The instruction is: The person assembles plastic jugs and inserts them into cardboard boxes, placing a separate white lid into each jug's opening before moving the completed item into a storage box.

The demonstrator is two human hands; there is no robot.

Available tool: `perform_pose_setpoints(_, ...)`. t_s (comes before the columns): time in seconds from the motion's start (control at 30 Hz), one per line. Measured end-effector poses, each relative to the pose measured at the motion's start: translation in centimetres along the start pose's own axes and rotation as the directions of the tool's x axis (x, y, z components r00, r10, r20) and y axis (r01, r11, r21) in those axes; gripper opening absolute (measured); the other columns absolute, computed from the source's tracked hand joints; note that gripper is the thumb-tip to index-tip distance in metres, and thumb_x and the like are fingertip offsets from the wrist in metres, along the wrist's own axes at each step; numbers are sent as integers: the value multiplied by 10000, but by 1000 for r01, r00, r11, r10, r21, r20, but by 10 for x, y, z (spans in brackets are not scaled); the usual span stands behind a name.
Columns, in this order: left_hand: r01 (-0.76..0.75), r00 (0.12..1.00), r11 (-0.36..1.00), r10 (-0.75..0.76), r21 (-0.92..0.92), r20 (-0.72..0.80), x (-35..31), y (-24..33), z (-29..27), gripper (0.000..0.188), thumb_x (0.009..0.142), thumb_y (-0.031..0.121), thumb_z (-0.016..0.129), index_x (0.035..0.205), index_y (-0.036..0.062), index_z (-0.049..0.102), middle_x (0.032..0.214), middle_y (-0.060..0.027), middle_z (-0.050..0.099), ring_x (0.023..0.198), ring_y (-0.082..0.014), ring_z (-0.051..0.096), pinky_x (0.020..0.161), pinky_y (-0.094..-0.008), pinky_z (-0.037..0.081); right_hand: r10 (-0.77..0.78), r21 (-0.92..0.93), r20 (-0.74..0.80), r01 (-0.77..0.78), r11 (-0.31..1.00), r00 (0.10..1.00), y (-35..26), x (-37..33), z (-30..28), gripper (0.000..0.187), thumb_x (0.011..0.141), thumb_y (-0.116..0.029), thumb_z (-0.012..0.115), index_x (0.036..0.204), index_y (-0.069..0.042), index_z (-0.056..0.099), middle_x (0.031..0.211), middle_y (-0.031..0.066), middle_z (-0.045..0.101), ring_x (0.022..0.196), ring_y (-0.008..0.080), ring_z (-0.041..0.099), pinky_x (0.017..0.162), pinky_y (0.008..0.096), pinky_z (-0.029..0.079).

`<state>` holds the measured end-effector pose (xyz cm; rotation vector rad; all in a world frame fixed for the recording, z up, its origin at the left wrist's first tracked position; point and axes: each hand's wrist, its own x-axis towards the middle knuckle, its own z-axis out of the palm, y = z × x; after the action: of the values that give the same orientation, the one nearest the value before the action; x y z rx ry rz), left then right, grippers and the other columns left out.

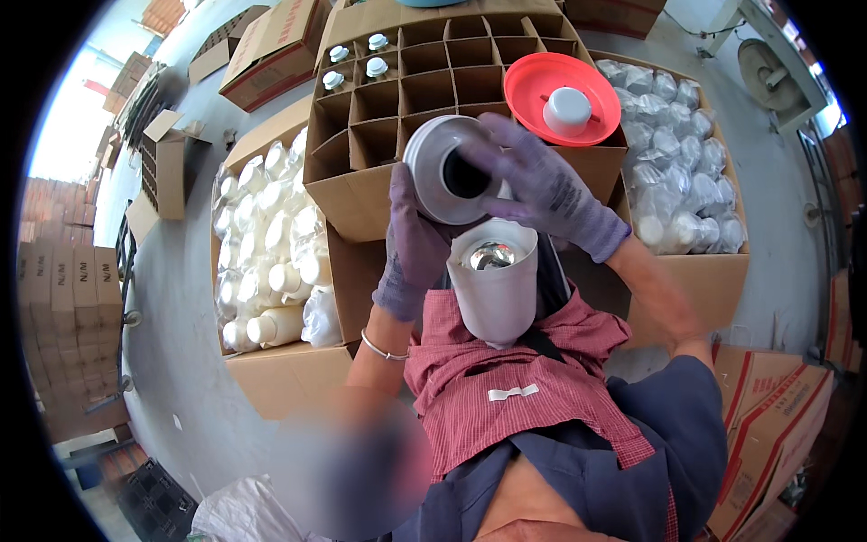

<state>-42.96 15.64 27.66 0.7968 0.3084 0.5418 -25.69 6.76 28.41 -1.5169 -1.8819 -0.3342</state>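
My left hand (412, 248), in a purple-grey glove, is closed around the side of a white plastic flask shell (428, 176) with a round dark opening. My right hand (553, 185), gloved alike, grips the shell's right rim; its fingers cross the opening and are partly smeared by motion. Just below, a white flask body (495, 303) stands upright at my lap, against a red checked apron (506, 397). Inside its mouth shows a shiny silvery liner (492, 256).
Ahead stands a divided carton (361, 203) with several white-capped items (376, 67) in its cells. A red dish (528, 81) bearing a white cup-shaped part (567, 108) rests on its right corner. Cartons of bagged white bottles (262, 262) and clear-wrapped parts (673, 172) flank it.
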Motion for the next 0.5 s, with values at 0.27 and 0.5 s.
perform_pose_setpoints(0.27,-302,945,786,322,539,60,-4,-8,18,529,908,204,503,1392,-1,437,1362,-216,481,1173,-287,543,989,-376,440,449,642,156,-436,630,880,-15,4,4,580,890,-402,640,1255,8,454,811,126,597,673,216,645,585,326,517)
perform_pose_setpoints(0.5,-736,629,-67,300,674,717,19,0,-24,616,699,406,716,1248,139,632,1412,-224,438,1257,-436,428,1047,-486,378,231,609,793,-750,-259,564,18,-32,11,585,970,-595,382,1012,-61,615,706,54,623,551,99,588,481,237,468)
